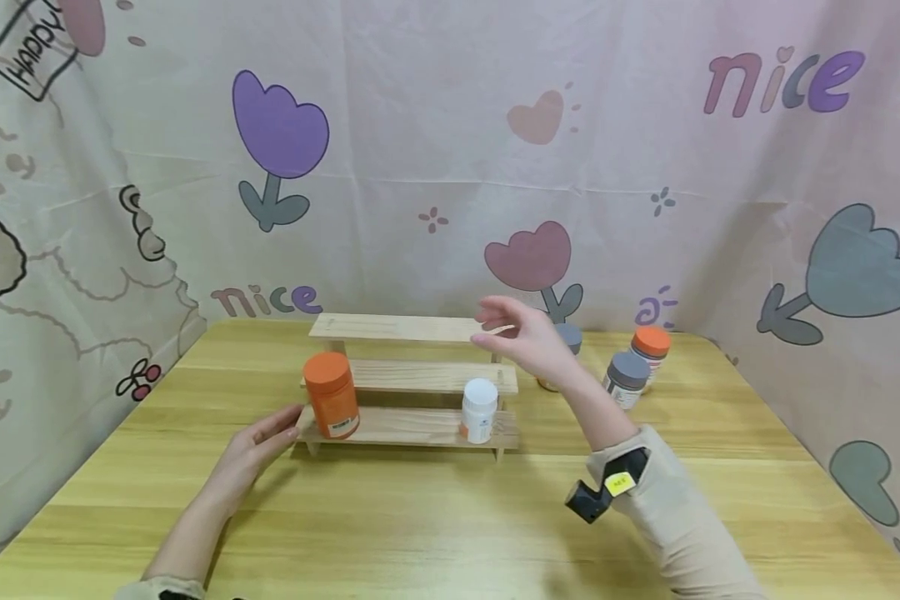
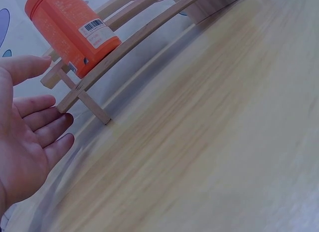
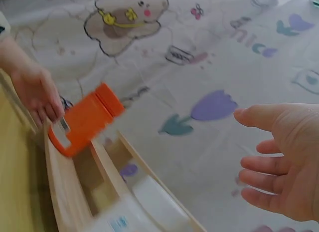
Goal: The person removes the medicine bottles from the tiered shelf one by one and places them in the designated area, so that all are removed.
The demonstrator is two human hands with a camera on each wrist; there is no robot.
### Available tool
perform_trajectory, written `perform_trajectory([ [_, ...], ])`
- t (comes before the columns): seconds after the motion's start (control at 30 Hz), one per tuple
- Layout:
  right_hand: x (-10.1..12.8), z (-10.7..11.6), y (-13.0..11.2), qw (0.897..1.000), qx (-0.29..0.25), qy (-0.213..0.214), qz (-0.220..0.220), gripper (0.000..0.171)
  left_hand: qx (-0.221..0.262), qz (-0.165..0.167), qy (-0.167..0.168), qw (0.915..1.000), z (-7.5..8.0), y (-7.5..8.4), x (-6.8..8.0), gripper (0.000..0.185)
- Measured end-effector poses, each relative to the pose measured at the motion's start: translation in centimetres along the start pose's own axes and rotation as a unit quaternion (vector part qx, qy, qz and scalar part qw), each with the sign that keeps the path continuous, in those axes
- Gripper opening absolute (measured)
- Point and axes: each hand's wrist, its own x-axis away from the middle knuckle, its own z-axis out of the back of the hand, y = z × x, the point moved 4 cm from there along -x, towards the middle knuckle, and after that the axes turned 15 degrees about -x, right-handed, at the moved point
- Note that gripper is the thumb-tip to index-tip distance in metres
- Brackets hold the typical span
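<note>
A three-step wooden display stand (image 1: 412,377) stands on the table. At the left end of its lowest step is an orange jar (image 1: 331,396) with a barcode label, also seen in the left wrist view. A small white bottle (image 1: 479,411) occupies the right end of the same step. My left hand (image 1: 251,454) is beside the stand's left end, its fingertips (image 2: 59,112) right at the end of the lowest step. Over the top step's right end, my right hand (image 1: 525,337) hovers with loosely bent fingers and nothing between them.
To the right of the stand are a grey-lidded bottle (image 1: 627,379) and an orange-lidded bottle (image 1: 652,343) close together. Another grey-lidded bottle (image 1: 567,337) is partly hidden behind my right hand. A printed cloth (image 1: 420,125) hangs behind and around the table (image 1: 420,525).
</note>
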Motion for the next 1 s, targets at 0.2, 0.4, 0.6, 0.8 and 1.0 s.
perform_trajectory([
  [0.2, -1.4, -3.1, -0.7, 0.999, -0.031, -0.037, 0.005, 0.055, 0.001, 0.003, -0.002, 1.0, 0.0, 0.2, -0.1, 0.055],
  [0.4, -2.7, -6.3, -1.2, 0.996, -0.049, -0.073, 0.002, 0.055, -0.002, 0.006, 0.002, 1.0, 0.0, 0.1, -0.2, 0.055],
  [0.6, -3.7, -9.3, -1.3, 0.995, -0.04, -0.096, -0.008, 0.058, -0.007, 0.007, 0.005, 0.9999, 0.1, 0.1, -0.1, 0.055],
  [0.8, -4.2, -11.7, -0.9, 0.992, -0.042, -0.11, -0.033, 0.063, -0.01, 0.005, 0.004, 0.9999, 0.0, 0.3, -0.1, 0.055],
  [1.0, -4.4, -13.6, 0.2, 0.992, -0.042, -0.109, -0.047, 0.065, -0.005, 0.006, -0.002, 1.0, 0.1, 0.3, 0.0, 0.054],
])
